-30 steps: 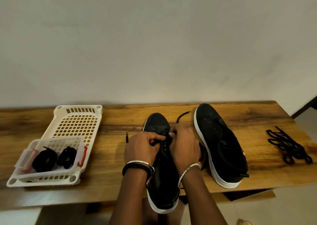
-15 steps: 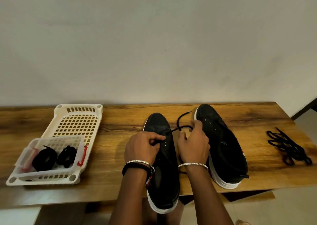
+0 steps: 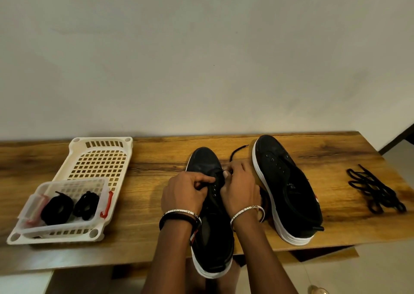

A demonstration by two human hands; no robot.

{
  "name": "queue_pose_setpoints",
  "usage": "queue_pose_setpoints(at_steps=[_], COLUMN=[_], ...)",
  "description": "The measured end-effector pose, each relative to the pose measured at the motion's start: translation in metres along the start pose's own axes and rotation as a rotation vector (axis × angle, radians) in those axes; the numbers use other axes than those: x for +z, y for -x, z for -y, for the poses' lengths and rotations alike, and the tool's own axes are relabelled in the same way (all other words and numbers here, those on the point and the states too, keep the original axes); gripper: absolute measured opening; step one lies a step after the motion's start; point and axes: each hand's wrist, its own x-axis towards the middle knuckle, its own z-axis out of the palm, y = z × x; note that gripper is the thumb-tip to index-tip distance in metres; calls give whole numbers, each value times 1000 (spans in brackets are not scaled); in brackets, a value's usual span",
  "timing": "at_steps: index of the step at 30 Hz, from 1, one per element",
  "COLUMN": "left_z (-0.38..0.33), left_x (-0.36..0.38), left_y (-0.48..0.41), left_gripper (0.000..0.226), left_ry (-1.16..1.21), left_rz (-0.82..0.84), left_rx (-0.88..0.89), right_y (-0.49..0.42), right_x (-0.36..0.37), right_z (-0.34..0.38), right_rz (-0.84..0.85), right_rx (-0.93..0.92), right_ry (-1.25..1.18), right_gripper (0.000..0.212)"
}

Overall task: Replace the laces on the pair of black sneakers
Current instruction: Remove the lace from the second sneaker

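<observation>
I am watching the left hand [image 3: 186, 192] pinching the eyelet edge of the black canvas sneaker with a white sole [image 3: 212, 237]. The sneaker is lying toe toward 12 o'clock mid-way along the wooden worktop [image 3: 145, 226], with its heel overhanging the near edge. The right hand [image 3: 240, 188] is clamping its fingers [image 3: 226, 174] on the thin black lace [image 3: 235, 153], whose free end is trailing toward 12 o'clock. The second black sneaker [image 3: 289, 188] is leaning on its side just at 3 o'clock. Farther that way a tangle of loose black laces [image 3: 376, 190] is lying. At 9 o'clock a cream perforated plastic basket [image 3: 100, 159] is holding a clear plastic tub [image 3: 67, 184] with two coiled black laces [image 3: 57, 210].

Open tabletop [image 3: 145, 181] between basket [image 3: 103, 139] and sneaker [image 3: 205, 161]
</observation>
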Motion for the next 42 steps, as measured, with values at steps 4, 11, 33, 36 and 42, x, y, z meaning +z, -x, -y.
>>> queue_pose_setpoints(at_steps=[4,11,33,36,42], left_z=[0,-2,-1,-1,2], left_x=[0,2,1,1,0], left_y=[0,0,0,0,0], left_gripper=[25,22,23,22,29], left_ry=[5,11,7,5,86], left_rz=[-1,6,-11,-14,18], left_rx=[-2,3,23,29,33], right_y=[-6,-5,2,-4,-14], right_x=[0,-4,-7,-13,-31], right_z=[-8,-5,1,-6,-23], right_rz=[-165,-256,-162,-298,-357], right_rx=[212,256,255,432,220], right_ry=[-223,-237,-225,-485,-229], right_gripper=[18,13,22,24,3])
